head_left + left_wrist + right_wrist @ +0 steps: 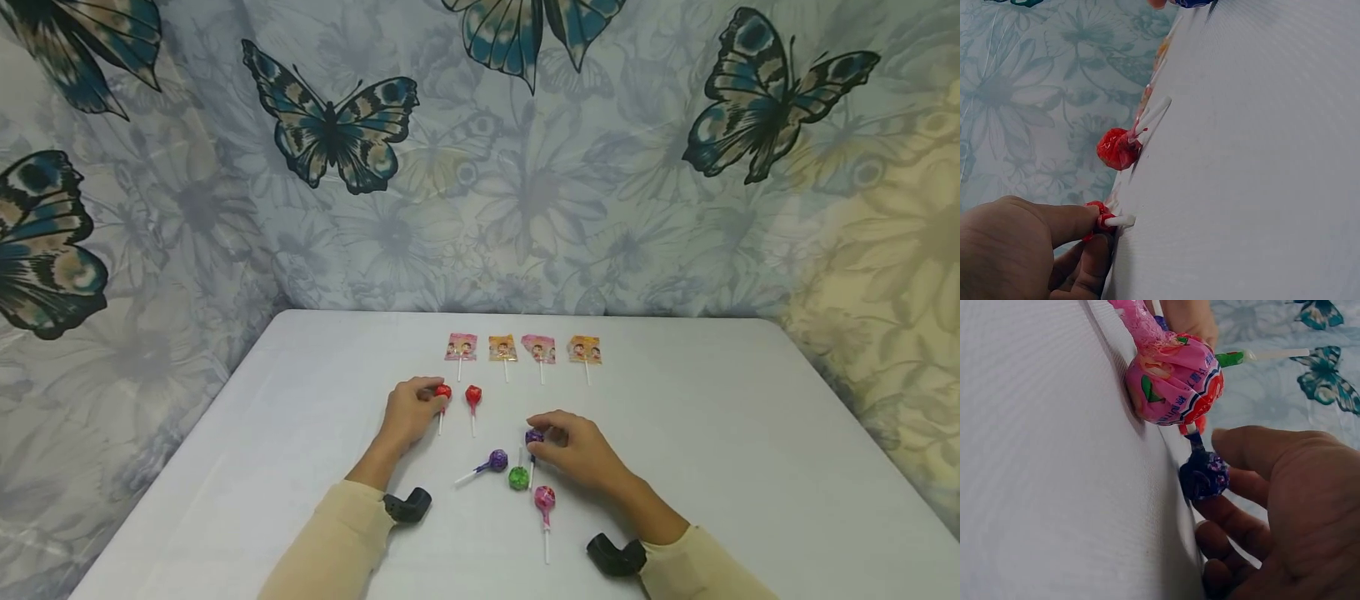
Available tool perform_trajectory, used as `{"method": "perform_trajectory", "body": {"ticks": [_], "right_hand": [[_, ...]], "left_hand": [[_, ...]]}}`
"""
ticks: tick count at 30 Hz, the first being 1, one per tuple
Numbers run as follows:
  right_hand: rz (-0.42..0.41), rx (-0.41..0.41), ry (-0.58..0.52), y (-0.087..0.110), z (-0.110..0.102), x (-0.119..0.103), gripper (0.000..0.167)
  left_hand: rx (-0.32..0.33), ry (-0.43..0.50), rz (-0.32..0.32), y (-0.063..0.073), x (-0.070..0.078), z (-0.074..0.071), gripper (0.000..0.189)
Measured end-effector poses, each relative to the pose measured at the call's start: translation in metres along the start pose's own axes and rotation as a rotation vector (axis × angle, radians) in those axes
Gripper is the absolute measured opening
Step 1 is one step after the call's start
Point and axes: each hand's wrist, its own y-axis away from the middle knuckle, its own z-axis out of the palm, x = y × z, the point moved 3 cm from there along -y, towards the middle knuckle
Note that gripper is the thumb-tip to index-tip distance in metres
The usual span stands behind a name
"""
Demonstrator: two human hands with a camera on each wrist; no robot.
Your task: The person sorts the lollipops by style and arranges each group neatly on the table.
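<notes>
My left hand (408, 410) pinches a red-wrapped lollipop (1090, 207) by its round head, thumb on the near side, with the white stick pointing toward me. Just right of it lies a second red lollipop (473, 395). My right hand (579, 448) has thumb and fingers curled about a dark purple lollipop (1205, 476), low over the white table (697, 433). Beside that hand lie a green lollipop (518, 478), its stick pointing away from me, and another purple lollipop (498, 461) with its stick to the lower left. Closer to me is a pink lollipop (545, 498).
Along the back of the table runs a row of several flat packaged lollipops, pink (461, 347) and orange (502, 348) alternating, sticks toward me. Behind the table hangs a cloth wall (525, 208) with butterfly and flower prints. Black wrist devices (408, 505) sit at both sleeves.
</notes>
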Motion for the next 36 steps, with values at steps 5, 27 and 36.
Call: {"method": "perform_trajectory", "body": {"ticks": [5,27,36], "right_hand": [[-0.051,0.021,0.02,-0.002,0.001,0.0,0.025],[-0.124,0.207,-0.192,0.0,-0.005,0.002,0.019],[-0.154,0.21,-0.226,0.003,-0.012,-0.014,0.019]], "left_hand": [[0.001,-0.004,0.0,-0.002,0.001,-0.003,0.031],[0.008,0.002,0.009,0.0,-0.002,-0.002,0.03],[0.012,-0.004,0.019,0.0,-0.001,-0.001,0.03]]}}
